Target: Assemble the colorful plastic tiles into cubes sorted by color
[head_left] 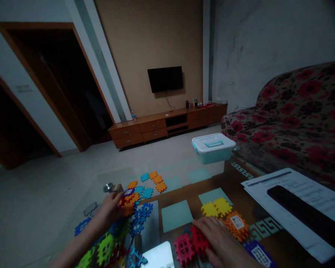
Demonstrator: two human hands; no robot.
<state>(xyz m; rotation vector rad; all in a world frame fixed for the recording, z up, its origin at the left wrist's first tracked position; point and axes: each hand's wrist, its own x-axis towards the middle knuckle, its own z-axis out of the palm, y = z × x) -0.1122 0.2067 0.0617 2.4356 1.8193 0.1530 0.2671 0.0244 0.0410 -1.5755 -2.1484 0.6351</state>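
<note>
My left hand reaches over a heap of interlocking plastic tiles, its fingers closed at a mostly hidden red tile. Right beside those fingertips are orange tiles and a purple window tile. Blue tiles and lime-green tiles lie nearer to me, around that forearm. On the other side, my right hand has its fingers curled over joined red window tiles. Yellow tiles, an orange window tile and another purple window tile lie around it.
The glass-topped table also bears flat orange and light-blue tiles, a white object at the near edge, and papers under a black flat object. A lidded teal box stands at the far end; a flowered sofa is right.
</note>
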